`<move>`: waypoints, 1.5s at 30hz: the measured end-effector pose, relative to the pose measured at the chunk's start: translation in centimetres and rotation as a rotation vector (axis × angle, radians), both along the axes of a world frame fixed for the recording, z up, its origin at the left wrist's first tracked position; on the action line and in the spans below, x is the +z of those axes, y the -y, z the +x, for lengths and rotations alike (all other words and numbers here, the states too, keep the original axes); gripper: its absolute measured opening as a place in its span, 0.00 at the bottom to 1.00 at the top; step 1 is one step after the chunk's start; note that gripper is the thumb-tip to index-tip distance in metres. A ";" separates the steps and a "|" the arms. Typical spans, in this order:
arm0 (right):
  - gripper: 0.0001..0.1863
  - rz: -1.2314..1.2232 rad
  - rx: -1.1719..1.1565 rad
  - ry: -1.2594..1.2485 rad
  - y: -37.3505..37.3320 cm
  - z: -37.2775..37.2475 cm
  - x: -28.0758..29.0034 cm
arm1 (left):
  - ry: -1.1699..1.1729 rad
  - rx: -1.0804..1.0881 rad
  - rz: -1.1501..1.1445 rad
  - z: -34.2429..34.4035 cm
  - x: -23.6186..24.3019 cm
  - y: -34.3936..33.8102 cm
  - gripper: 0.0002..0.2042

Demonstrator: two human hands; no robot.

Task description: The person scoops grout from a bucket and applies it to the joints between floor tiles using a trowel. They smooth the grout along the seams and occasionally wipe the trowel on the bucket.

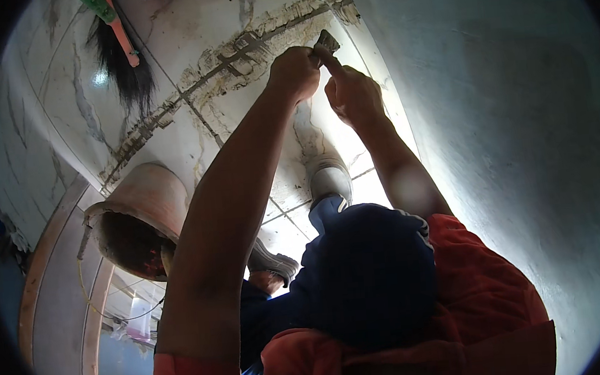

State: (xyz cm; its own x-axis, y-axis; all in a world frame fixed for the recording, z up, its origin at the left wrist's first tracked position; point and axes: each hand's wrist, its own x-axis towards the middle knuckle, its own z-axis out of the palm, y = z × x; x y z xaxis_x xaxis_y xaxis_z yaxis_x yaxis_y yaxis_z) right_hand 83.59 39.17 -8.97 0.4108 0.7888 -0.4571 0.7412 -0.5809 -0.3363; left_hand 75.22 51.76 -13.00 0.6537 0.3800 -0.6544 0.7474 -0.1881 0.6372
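My left hand [295, 75] is closed around a small scraper whose flat, dirty blade [329, 41] sticks out beyond the fingers. The handle is mostly hidden in my grip. My right hand [355, 97] is beside it, its index finger stretched out to the scraper near the blade and its other fingers curled. Below both hands lies a white marbled tile floor [245, 114]. A tile joint [234, 62] smeared with grey-brown grout or mortar runs across it, with rough dabs along both sides.
A worn, mortar-stained bucket [147, 192] lies tipped at the left, its mouth toward me. A black-bristled broom [125, 67] with a pink and green head rests at the upper left. A pale wall [506, 115] rises along the right. My boot [330, 179] stands on the tiles.
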 end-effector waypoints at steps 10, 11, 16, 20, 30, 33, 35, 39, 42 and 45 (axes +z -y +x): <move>0.42 -0.164 -0.092 0.063 -2.9 1.8 -2.3 | -0.089 -0.236 0.232 3.8 -0.9 -1.9 0.10; 0.42 -0.172 -0.102 0.064 -3.1 1.8 -2.5 | -0.069 -0.304 0.283 3.8 -1.2 -2.0 0.09; 0.44 -0.221 -0.137 0.056 -4.1 2.2 -2.8 | -0.115 -0.192 0.238 4.4 -1.7 -2.0 0.11; 0.44 -0.238 -0.193 0.013 -4.9 2.2 -2.4 | -0.145 -0.259 0.300 4.3 -1.2 -2.0 0.11; 0.43 -0.145 -0.277 -0.037 -4.6 2.4 -2.3 | -0.155 -0.352 0.420 0.7 0.9 -3.1 0.10; 0.42 -0.082 -0.328 -0.090 -4.3 2.6 -2.5 | -0.133 -0.303 0.398 0.9 1.4 -3.2 0.11; 0.42 -0.095 -0.310 -0.083 -4.7 2.4 -2.1 | -0.119 -0.260 0.450 0.6 0.3 -3.0 0.11; 0.41 -0.132 -0.244 0.000 -5.5 2.5 -2.2 | -0.035 -0.400 0.521 -0.6 -0.7 -3.0 0.11; 0.40 -0.131 -0.255 0.026 -6.3 2.3 -2.3 | -0.058 -0.206 0.354 -1.0 -0.5 -3.2 0.12; 0.39 -0.147 -0.273 0.018 -7.1 2.5 -2.3 | -0.084 0.175 0.088 -1.2 0.7 -3.0 0.14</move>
